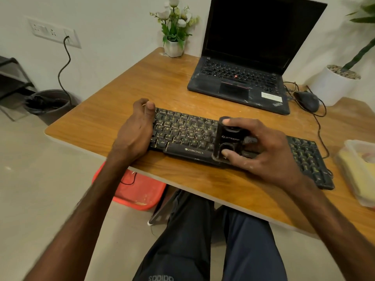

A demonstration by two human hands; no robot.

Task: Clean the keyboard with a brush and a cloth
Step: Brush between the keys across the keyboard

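Nearest are the person's legs in dark blue trousers [203, 240]. Under the table's near left edge sits a red plastic tub [142, 191].

On the near half of the brown wood-grain table [182, 175] a long black keyboard with yellowish lettering [182, 134] lies slanted, its right end nearer than its left. The left hand [136, 130] clasps the keyboard's left end, fingers wrapped round the edge and thumb on the far corner. The right hand [269, 151] is over the middle of the keys. It is clamped on a black oblong plastic brush [229, 138], with one fingertip on its far end and the thumb on its near end. The brush's bristles are not visible.

At the right edge of the table stands a clear plastic container [353, 142] with something yellow inside, too blurred to tell what.

Farther back on the right lies a black corded mouse [307, 101]. Just left of it is an open black laptop [239, 82], its screen dark.

At the far edge a small white pot of white flowers [174, 47] stands left of the laptop, and a large white planter [332, 86] stands at the far right.

On the floor at left is a dark bin [48, 104], below a white wall socket [52, 32] with a cable plugged in.
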